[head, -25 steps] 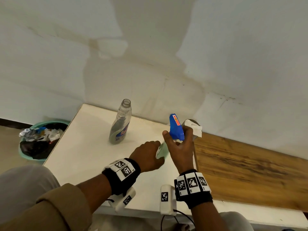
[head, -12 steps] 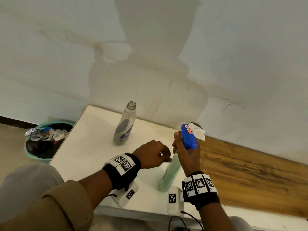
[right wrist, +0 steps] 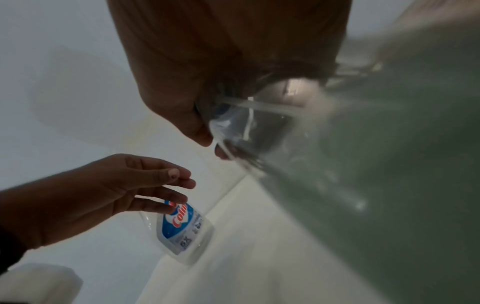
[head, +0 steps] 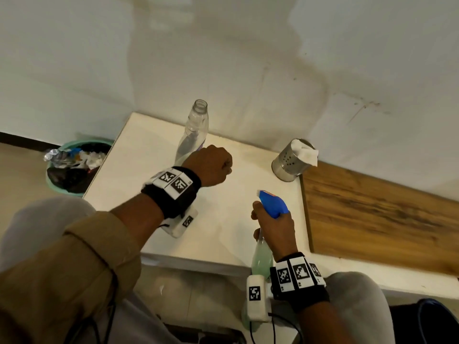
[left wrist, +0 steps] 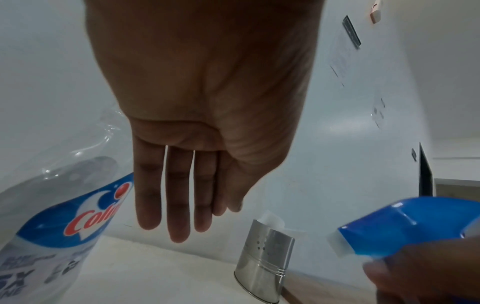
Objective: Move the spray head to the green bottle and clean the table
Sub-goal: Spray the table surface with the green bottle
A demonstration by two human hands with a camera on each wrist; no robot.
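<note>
The clear bottle (right wrist: 182,228) carries a blue and white label with red lettering that starts "Coli"; the rest is cut off, and the smaller grey print under it is too blurred to read; the blue spray head (head: 273,203) has a small red patch on top whose writing cannot be made out.

The right hand (head: 275,232) is wrapped round the neck of the green bottle (head: 260,256), just under the spray head fitted on it; it holds the bottle tilted over the near edge of the white table (head: 149,155); a thin tube shows inside the bottle in the right wrist view. The left hand (head: 211,165) holds nothing; its fingers (left wrist: 176,197) hang straight and close together in front of the clear bottle, which stands upright and uncapped near the table's back edge.

The white table stands against a stained pale wall (head: 223,58); a wooden top (head: 372,214) adjoins it on the right; a steel cup (head: 288,162) with a white tissue (head: 304,151) in it stands in the table's back right corner; a green bin (head: 72,165) full of rubbish sits on the floor to the left.
</note>
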